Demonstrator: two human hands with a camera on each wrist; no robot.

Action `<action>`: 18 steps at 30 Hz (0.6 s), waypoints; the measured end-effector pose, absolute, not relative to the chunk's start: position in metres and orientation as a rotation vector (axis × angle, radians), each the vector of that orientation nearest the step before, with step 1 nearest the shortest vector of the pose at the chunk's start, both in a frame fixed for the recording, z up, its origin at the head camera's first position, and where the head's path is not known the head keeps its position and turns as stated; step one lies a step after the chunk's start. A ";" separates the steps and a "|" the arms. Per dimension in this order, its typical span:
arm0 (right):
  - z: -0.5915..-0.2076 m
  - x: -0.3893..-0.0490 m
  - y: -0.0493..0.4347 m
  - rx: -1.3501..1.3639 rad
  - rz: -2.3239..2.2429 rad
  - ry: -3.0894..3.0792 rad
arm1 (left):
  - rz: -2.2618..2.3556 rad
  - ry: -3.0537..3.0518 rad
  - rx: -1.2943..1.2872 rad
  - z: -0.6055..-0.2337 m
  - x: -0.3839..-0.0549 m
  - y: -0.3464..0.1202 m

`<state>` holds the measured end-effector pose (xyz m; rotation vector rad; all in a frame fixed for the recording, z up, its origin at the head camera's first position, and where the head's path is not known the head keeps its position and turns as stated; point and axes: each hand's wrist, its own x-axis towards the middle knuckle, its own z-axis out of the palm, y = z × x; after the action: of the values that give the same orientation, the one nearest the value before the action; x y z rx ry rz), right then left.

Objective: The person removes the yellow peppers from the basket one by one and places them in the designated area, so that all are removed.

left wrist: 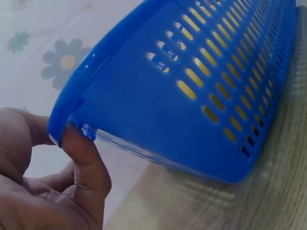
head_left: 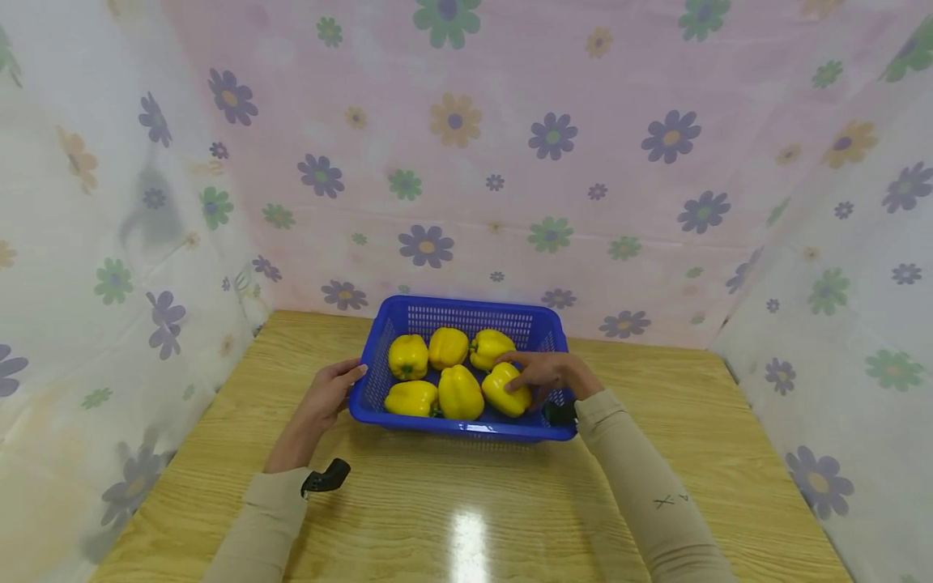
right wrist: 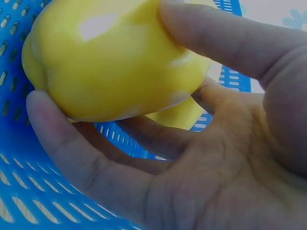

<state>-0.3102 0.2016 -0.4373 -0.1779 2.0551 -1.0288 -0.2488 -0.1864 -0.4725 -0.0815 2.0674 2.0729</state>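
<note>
A blue plastic basket (head_left: 466, 427) with slotted walls stands on the table and holds several yellow bell peppers (head_left: 461, 393). My left hand (head_left: 330, 394) grips the basket's left rim; in the left wrist view its thumb and curled fingers pinch the blue rim (left wrist: 64, 103). My right hand (head_left: 545, 374) reaches inside at the right end and holds the front right bell pepper (head_left: 506, 389). Seen from the right wrist, the thumb lies on one side of that bell pepper (right wrist: 115, 62) and the fingers curl round the other.
The wood-grain table (head_left: 408, 510) runs back to a floral curtain (head_left: 466, 162), with more curtain at both sides. Black wrist camera mounts (head_left: 328, 477) sit at the cuffs. Bare basket floor shows right of the peppers.
</note>
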 end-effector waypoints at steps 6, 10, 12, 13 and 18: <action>-0.438 -0.312 0.200 -0.169 -0.981 2.091 | 2.116 2.033 -0.093 -0.477 -0.252 -0.189; -0.440 -0.312 0.200 -0.195 -0.960 2.094 | 2.132 2.017 -0.090 -0.480 -0.253 -0.191; -0.440 -0.312 0.200 -0.208 -0.958 2.090 | 2.124 2.019 -0.074 -0.480 -0.253 -0.191; -0.440 -0.312 0.200 -0.210 -0.959 2.088 | 2.122 2.020 -0.068 -0.480 -0.253 -0.191; -0.439 -0.311 0.200 -0.216 -0.973 2.087 | 2.130 2.003 -0.047 -0.482 -0.256 -0.190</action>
<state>-0.3112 0.2002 -0.4393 -0.2157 2.0872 -0.9733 -0.2556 -0.1904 -0.4818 -0.0467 2.0027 2.1305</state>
